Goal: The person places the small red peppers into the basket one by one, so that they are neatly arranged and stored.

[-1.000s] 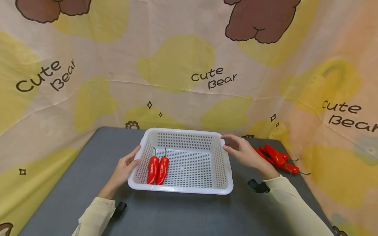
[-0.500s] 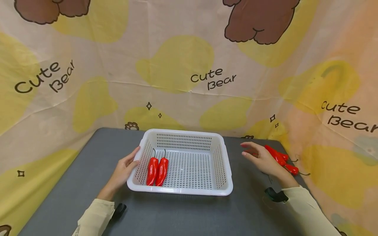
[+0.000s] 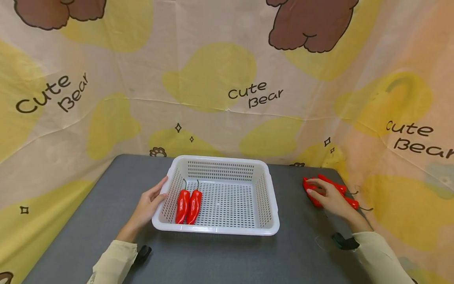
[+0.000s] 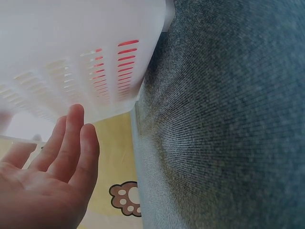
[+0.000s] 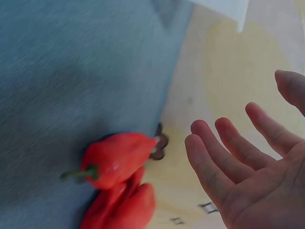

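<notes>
1. Head view: The work in hand looks like gathering red peppers into the white basket [image 3: 216, 229], with a reach for another under way. The basket sits on the grey bench [image 3: 227, 260]; in it, two red peppers [image 3: 194, 207] lie side by side along its left part, stems towards the far wall. The rest of its floor is bare. The left hand [image 3: 149, 201] is at the left rim, thumb and fingertips against it. The right hand [image 3: 333, 199] is over the loose pile of peppers [image 3: 352, 203] to the basket's right, thumb and fingers apart; its exact count is hidden.
2. Left wrist view: The left hand's fingers are fairly straight beside the basket's outer wall; red shows through the slots.
3. Right wrist view: The right hand is spread wide, holding nothing. A pepper with a green stem [image 5: 116, 160] rests against others, apart from the fingers. A pick would call for lowering the hand and closing on one pepper without dragging its neighbours.
</notes>
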Action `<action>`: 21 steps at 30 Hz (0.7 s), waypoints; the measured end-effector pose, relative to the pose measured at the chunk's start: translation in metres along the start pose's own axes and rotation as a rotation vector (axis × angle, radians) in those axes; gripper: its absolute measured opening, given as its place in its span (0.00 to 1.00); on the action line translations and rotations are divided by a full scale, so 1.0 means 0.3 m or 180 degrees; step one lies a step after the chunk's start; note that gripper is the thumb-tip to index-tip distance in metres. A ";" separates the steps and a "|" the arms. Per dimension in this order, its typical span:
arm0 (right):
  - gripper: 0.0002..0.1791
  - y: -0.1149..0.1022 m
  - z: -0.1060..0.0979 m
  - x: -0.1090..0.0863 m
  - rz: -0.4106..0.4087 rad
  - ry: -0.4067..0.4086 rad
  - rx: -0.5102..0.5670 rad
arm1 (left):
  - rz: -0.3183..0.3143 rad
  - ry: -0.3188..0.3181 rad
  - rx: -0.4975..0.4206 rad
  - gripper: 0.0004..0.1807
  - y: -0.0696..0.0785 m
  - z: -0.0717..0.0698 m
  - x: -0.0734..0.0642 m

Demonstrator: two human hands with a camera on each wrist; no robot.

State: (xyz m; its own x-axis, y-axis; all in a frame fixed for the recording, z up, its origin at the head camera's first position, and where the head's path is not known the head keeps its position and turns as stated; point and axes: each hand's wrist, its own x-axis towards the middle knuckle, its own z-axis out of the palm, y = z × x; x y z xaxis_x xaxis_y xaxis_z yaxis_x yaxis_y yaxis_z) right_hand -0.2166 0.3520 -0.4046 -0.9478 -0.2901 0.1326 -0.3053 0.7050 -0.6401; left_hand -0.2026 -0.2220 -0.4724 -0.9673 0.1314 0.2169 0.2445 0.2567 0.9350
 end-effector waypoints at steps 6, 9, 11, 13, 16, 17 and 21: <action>0.23 0.062 -0.001 -0.027 0.0029 0.0051 -0.0047 | -0.0002 0.0008 0.0042 0.30 0.001 -0.005 -0.006; 0.23 0.089 0.002 -0.039 0.0080 0.0056 -0.0058 | -0.0007 0.0007 0.0054 0.30 0.004 -0.005 -0.006; 0.23 0.106 0.004 -0.047 0.0168 0.0032 -0.0074 | -0.0022 0.0026 0.0056 0.30 0.007 -0.004 -0.005; 0.24 0.124 0.007 -0.055 0.0264 0.0015 -0.0119 | -0.0032 0.0023 0.0064 0.30 0.011 -0.002 -0.003; 0.24 0.150 0.013 -0.067 0.0379 0.0045 -0.0203 | -0.0042 0.0007 0.0080 0.30 0.014 0.000 0.000; 0.24 0.160 0.015 -0.071 0.0397 0.0065 -0.0231 | -0.0047 -0.0008 0.0083 0.30 0.015 0.001 0.001; 0.23 0.195 0.028 -0.081 0.0422 0.0121 -0.0283 | -0.0068 -0.0023 0.0088 0.31 0.015 0.001 0.001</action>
State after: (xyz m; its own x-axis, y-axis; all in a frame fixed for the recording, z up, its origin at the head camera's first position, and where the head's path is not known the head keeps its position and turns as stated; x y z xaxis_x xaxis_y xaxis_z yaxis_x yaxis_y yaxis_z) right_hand -0.2106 0.3948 -0.4515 -0.9826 -0.1674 0.0810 -0.1828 0.7905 -0.5845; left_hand -0.2018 -0.2207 -0.4682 -0.9718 0.1325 0.1948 0.2257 0.2860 0.9313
